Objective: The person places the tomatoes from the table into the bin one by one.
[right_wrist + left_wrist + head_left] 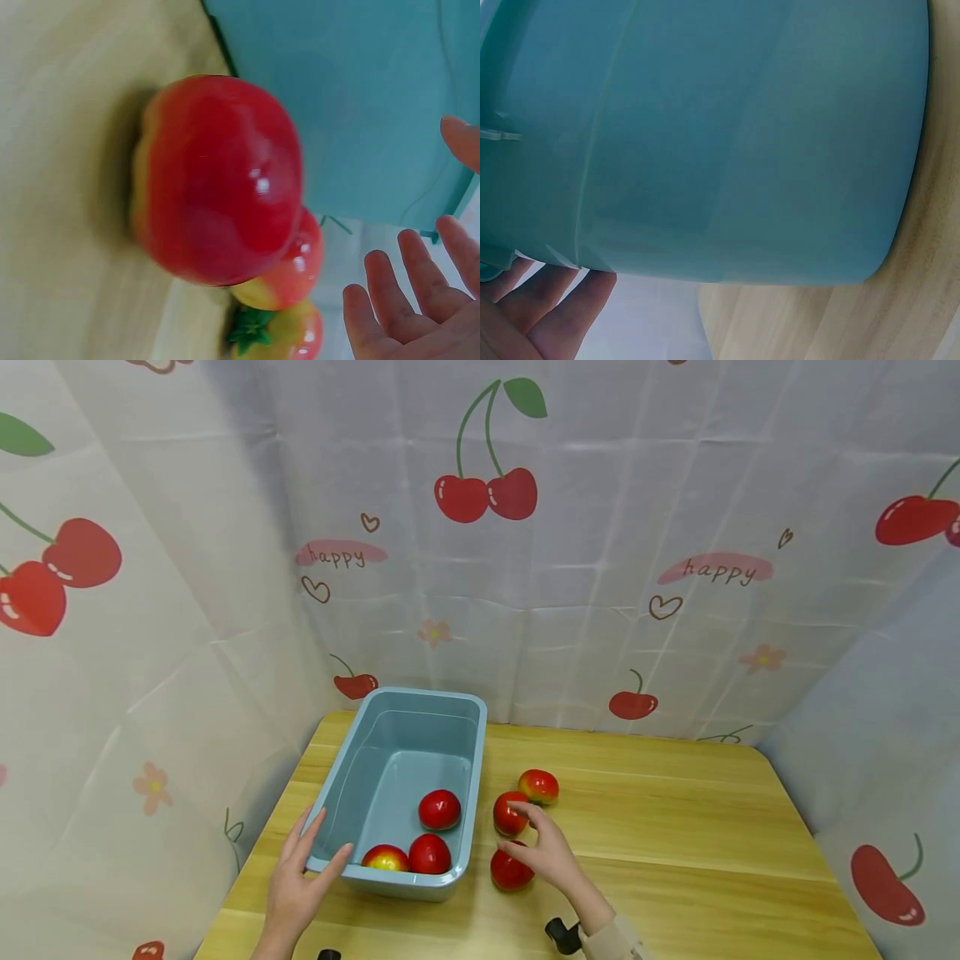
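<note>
A light blue plastic tub (pixel 352 760) stands on the wooden table (pixel 675 827) with three red tomato-like fruits (pixel 439 810) inside it. My left hand (pixel 303 868) rests against the tub's near left corner, fingers straight along the side rim and thumb on the front rim; its fingertips (pixel 532 307) show under the tub wall (pixel 742 135). Three more red fruits lie right of the tub. My right hand (pixel 528 839) hovers with spread fingers over the nearest fruit (pixel 511 871) and the middle one (pixel 508 814), holding nothing. The right wrist view shows that fruit (pixel 217 180) close, the fingers (pixel 420 315) apart from it.
The third loose fruit (pixel 537 786) lies a little farther back. Cherry-printed cloth walls (pixel 600 568) close in the table at the back and both sides. Bare wood stretches to the right of the fruits.
</note>
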A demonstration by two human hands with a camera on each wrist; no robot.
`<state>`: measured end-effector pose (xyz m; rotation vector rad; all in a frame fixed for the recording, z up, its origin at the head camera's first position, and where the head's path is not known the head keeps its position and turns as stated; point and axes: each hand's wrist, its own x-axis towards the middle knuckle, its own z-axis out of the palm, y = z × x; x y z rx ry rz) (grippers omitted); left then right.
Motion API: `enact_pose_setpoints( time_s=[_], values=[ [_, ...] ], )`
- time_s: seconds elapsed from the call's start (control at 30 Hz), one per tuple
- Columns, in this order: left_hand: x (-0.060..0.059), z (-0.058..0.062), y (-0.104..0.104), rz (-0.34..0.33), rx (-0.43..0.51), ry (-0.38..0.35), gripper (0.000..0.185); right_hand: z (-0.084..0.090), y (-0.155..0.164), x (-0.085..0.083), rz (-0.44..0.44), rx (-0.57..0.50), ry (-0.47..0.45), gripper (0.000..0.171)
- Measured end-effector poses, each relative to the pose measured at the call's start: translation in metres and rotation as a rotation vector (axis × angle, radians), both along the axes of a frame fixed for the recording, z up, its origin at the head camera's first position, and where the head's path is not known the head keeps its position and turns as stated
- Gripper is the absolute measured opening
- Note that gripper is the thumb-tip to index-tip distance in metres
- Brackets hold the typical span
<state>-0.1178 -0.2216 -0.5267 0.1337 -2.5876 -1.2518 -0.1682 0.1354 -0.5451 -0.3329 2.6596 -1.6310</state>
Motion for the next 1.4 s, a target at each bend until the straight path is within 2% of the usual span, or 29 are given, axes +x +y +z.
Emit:
enact_pose_setpoints(
  time_s=[0.53, 0.8, 1.1, 1.4],
  values=[
    [0.001, 0.003, 0.001, -0.001, 0.006, -0.019, 0.069, -0.033, 0.01, 0.01, -0.038, 0.037, -0.027, 0.058],
    [0.001, 0.003, 0.001, -0.001, 0.003, -0.024, 0.069, -0.05, 0.013, 0.013, -0.046, 0.053, -0.043, 0.065],
    [0.0, 0.002, 0.001, 0.005, 0.001, -0.021, 0.069, -0.058, 0.014, 0.014, -0.026, 0.035, -0.109, 0.07],
    [-0.001, -0.001, 0.001, 0.006, -0.009, -0.002, 0.069, -0.058, 0.013, 0.017, -0.007, 0.02, -0.155, 0.067]
  ],
)
